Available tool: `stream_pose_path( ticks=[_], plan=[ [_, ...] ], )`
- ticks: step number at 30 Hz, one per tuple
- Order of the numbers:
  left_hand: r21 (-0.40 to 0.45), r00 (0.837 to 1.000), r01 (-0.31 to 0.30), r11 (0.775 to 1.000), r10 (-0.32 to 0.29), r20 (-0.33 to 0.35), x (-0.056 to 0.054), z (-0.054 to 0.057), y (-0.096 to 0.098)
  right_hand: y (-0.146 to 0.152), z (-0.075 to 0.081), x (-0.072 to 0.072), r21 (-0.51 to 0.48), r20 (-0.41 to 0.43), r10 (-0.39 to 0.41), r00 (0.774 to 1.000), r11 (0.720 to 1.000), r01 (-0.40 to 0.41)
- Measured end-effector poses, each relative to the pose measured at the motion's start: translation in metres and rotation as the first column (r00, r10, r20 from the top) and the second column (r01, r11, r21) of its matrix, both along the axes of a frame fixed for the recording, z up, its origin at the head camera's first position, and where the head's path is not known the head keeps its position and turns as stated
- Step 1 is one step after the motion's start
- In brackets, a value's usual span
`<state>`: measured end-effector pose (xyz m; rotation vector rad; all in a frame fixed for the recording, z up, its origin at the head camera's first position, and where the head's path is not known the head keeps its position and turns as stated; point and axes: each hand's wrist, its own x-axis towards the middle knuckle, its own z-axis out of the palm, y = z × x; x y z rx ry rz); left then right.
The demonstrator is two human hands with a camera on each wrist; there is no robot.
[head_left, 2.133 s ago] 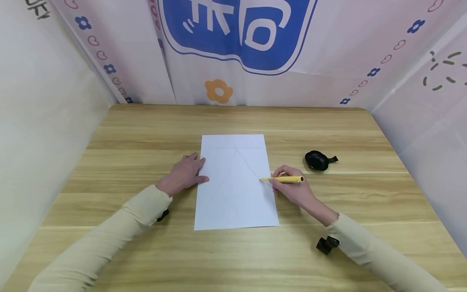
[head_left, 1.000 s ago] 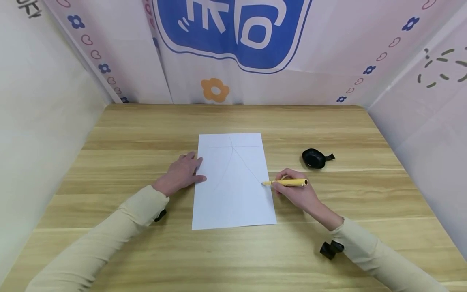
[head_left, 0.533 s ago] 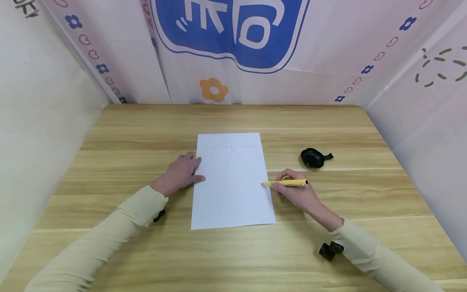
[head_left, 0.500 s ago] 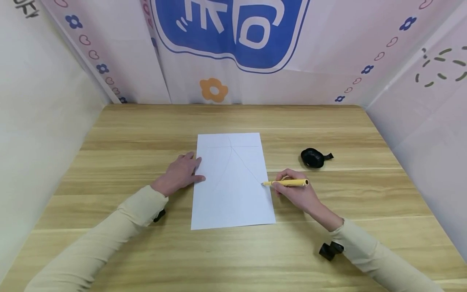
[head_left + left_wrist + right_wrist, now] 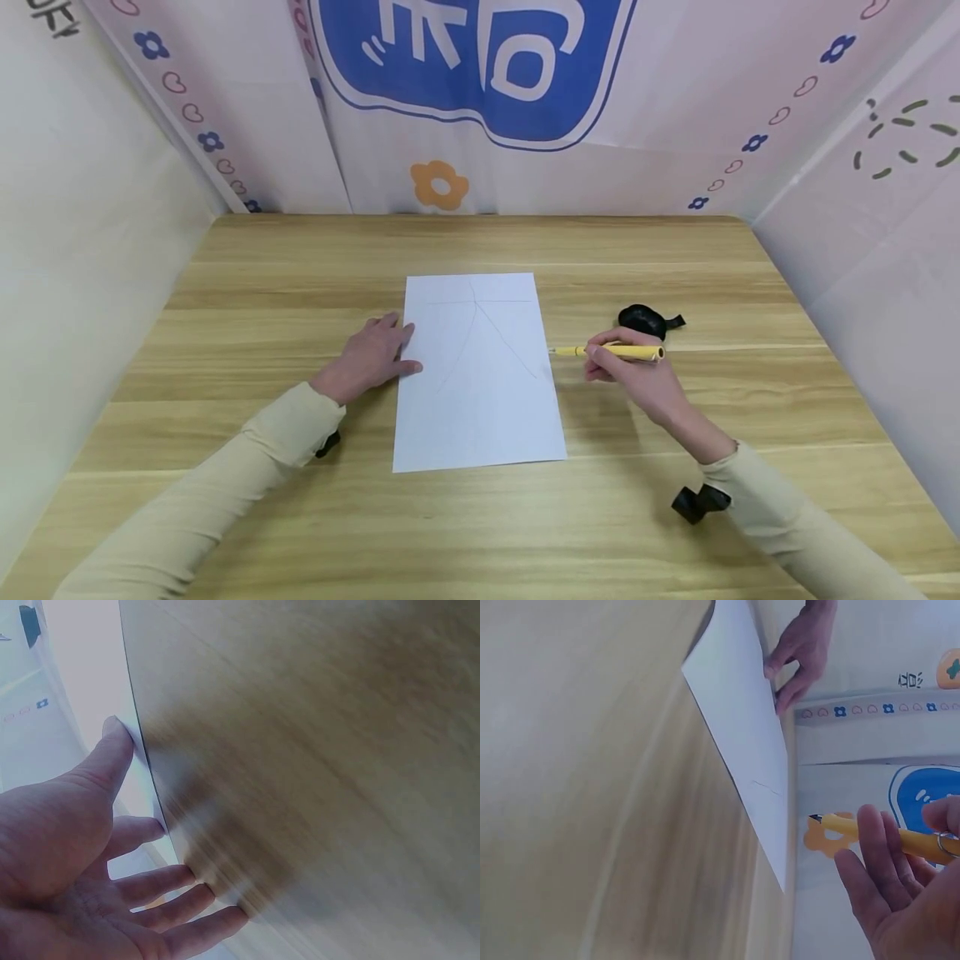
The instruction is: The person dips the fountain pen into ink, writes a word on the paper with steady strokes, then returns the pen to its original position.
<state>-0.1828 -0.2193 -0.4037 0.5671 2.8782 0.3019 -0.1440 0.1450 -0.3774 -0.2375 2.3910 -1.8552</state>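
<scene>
A white sheet of paper (image 5: 480, 417) lies on the wooden table, bearing a few thin drawn lines: a short upright, a crossbar and two slanting strokes below. My left hand (image 5: 367, 358) rests along its left edge, thumb on the sheet; in the left wrist view the fingers (image 5: 154, 885) are spread and fairly straight. My right hand (image 5: 637, 371) pinches a yellow fountain pen (image 5: 633, 352) just off the sheet's right edge. In the right wrist view the dark nib of the pen (image 5: 840, 825) is clear of the paper (image 5: 739, 712).
A small black pan-shaped object (image 5: 643, 319) with a short handle sits behind my right hand, partly covered by it. Printed cloth walls (image 5: 600, 183) close off the table (image 5: 300, 250) at the back and both sides. Both wrists wear black camera mounts.
My right hand has lifted the pen off the end of the right slanting stroke and moved right and slightly away, now overlapping the black pan-shaped object. My left hand stays at the paper's edge.
</scene>
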Motion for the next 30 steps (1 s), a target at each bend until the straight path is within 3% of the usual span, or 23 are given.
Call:
stream_pose_path(
  ticks=[12,20,24,30],
  plan=[
    [0.012,1.0,0.003,1.0,-0.003,0.005,0.001,0.001,0.001,0.027,0.018,-0.004,0.125,-0.048,-0.118,0.992,0.984,0.123],
    [0.012,1.0,-0.006,1.0,0.006,0.008,0.0,0.0,0.001,0.055,0.029,-0.009,0.18,-0.044,-0.243,0.969,0.952,0.247],
    [0.011,1.0,-0.002,1.0,0.002,0.005,0.0,0.0,0.001,0.068,0.032,-0.01,0.131,-0.037,-0.288,0.957,0.948,0.29],
    [0.007,1.0,0.004,1.0,-0.004,0.005,-0.001,0.001,0.002,0.078,0.035,-0.005,-0.138,0.001,-0.284,0.959,0.95,0.282]
  ],
)
